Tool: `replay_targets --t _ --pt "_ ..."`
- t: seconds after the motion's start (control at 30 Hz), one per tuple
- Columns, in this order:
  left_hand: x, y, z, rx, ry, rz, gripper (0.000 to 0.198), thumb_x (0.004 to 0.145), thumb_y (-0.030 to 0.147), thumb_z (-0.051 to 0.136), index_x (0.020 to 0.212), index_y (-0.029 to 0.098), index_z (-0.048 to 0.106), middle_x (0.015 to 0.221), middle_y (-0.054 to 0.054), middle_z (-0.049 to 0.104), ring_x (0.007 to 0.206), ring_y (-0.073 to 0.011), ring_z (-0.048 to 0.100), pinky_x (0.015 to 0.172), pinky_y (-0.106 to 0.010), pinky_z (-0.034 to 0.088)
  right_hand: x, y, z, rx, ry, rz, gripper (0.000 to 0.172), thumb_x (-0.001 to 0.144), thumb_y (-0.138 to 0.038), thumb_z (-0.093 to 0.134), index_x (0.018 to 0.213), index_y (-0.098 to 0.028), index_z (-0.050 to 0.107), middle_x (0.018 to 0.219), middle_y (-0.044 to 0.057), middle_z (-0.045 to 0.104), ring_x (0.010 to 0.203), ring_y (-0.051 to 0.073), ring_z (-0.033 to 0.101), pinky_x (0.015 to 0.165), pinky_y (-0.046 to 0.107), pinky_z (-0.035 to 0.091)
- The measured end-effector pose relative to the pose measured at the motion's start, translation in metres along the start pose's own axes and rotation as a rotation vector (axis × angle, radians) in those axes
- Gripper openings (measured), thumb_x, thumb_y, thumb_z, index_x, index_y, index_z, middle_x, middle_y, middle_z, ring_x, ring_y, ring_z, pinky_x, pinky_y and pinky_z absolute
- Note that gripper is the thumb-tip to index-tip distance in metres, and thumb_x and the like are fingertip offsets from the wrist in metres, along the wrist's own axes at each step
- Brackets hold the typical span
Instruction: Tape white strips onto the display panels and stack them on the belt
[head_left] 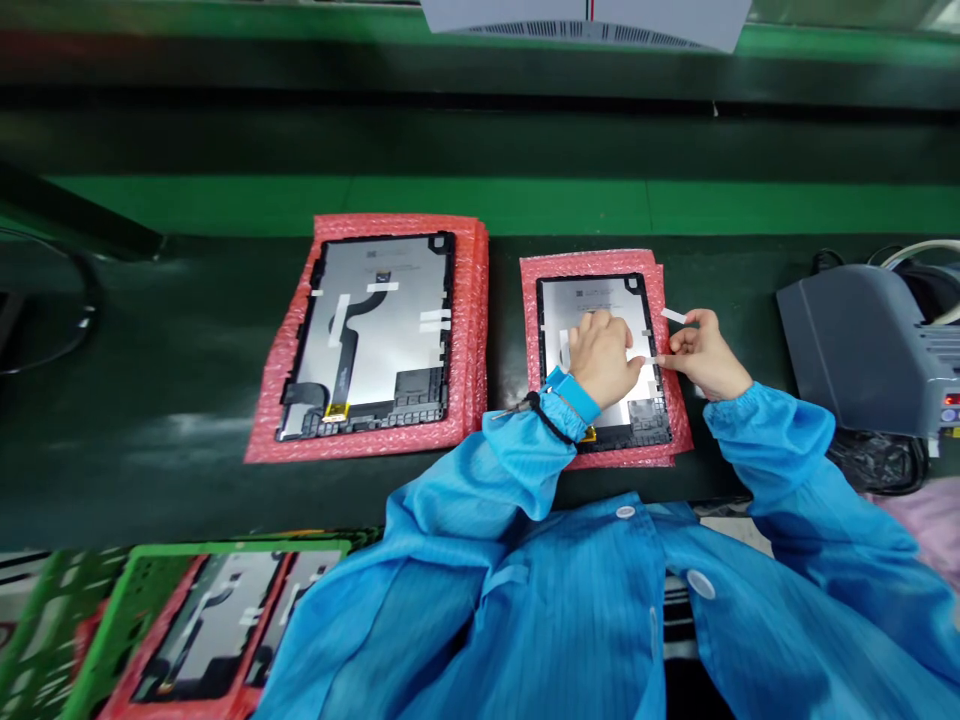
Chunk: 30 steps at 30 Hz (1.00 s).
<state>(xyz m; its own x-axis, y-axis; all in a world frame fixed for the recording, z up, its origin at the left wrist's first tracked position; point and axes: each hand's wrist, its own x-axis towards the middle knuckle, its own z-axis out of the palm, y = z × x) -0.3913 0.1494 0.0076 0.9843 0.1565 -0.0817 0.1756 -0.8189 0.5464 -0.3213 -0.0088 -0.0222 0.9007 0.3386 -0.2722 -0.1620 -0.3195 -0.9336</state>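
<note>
A tablet screen panel (555,300), silver-backed with a black frame, lies on pink bubble wrap (530,300) before me. My left hand (602,358) rests over its middle, fingers bent against the panel and thumb apart, the thumb tip at a small white tape strip (649,361). This strip's other end is between the fingers of my right hand (703,355), at the panel's right edge. A second white tape strip (673,316) sticks out from the right index finger. My left hand hides part of the panel's flat cable.
To the left, another screen panel (375,350) lies on stacked pink bubble wrap (469,400). A grey device (862,345) with cables stands at the right. Below left, a green crate (124,610) holds wrapped panels. A white box (592,20) is at the top.
</note>
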Motion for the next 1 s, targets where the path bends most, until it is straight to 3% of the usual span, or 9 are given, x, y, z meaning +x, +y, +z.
replay_targets --t 0.1,0.2,0.37,0.53,0.63,0.8,1.0 --pt "0.002 -0.008 -0.002 -0.06 0.054 0.022 0.019 0.076 0.022 0.075 0.091 0.019 0.064 0.106 -0.007 0.061 0.109 -0.0292 0.051 0.091 -0.044 0.04 -0.001 0.001 -0.009 0.054 -0.02 -0.031 0.083 0.041 -0.032 0.088 0.097 -0.028 0.028 0.067 -0.012 0.048 0.058 0.01 0.046 0.058 0.023 0.039" --pt "0.009 -0.018 -0.005 -0.201 0.092 0.087 0.008 0.081 0.018 0.069 0.089 0.02 0.067 0.094 -0.005 0.061 0.097 -0.0234 0.055 0.087 -0.039 0.042 -0.011 -0.006 -0.019 0.071 -0.069 -0.111 0.071 0.05 -0.031 0.085 0.098 -0.028 0.033 0.071 -0.009 0.049 0.062 0.01 0.047 0.061 0.024 0.041" --pt "0.021 -0.022 -0.011 -0.426 0.045 0.232 0.014 0.09 0.028 0.061 0.085 0.017 0.07 0.083 -0.003 0.061 0.08 -0.0158 0.055 0.076 -0.03 0.045 -0.031 -0.028 -0.018 0.016 -0.252 -0.192 0.047 0.064 -0.029 0.078 0.096 -0.025 0.043 0.073 -0.006 0.049 0.066 0.011 0.049 0.065 0.025 0.045" --pt "0.022 -0.018 -0.015 -0.474 -0.007 0.25 0.015 0.088 0.029 0.064 0.078 0.018 0.066 0.084 -0.002 0.064 0.078 -0.0142 0.056 0.073 -0.027 0.046 -0.036 -0.037 -0.012 -0.027 -0.312 -0.195 0.042 0.065 -0.03 0.077 0.094 -0.025 0.047 0.074 -0.005 0.049 0.069 0.012 0.05 0.068 0.027 0.047" --pt "0.022 -0.019 -0.014 -0.452 -0.016 0.241 0.014 0.087 0.022 0.064 0.074 0.017 0.063 0.084 -0.002 0.063 0.077 -0.0133 0.055 0.072 -0.027 0.045 -0.032 -0.033 -0.014 -0.063 -0.283 -0.175 0.042 0.065 -0.035 0.078 0.096 -0.023 0.052 0.074 -0.004 0.052 0.068 0.013 0.052 0.068 0.029 0.048" --pt "0.021 -0.021 -0.011 -0.443 -0.009 0.182 0.015 0.086 0.019 0.064 0.072 0.017 0.061 0.08 -0.001 0.061 0.076 -0.013 0.054 0.072 -0.027 0.044 -0.022 -0.029 -0.017 -0.127 -0.068 -0.195 0.043 0.068 -0.05 0.076 0.093 -0.019 0.061 0.077 0.003 0.062 0.071 0.017 0.057 0.067 0.032 0.049" --pt "0.02 -0.018 -0.01 -0.438 -0.049 0.153 0.016 0.087 0.019 0.064 0.071 0.016 0.063 0.078 -0.001 0.059 0.075 -0.0128 0.054 0.072 -0.027 0.043 -0.012 -0.027 -0.009 -0.225 -0.071 -0.216 0.04 0.071 -0.058 0.072 0.075 -0.02 0.06 0.072 0.003 0.062 0.065 0.016 0.055 0.062 0.03 0.046"
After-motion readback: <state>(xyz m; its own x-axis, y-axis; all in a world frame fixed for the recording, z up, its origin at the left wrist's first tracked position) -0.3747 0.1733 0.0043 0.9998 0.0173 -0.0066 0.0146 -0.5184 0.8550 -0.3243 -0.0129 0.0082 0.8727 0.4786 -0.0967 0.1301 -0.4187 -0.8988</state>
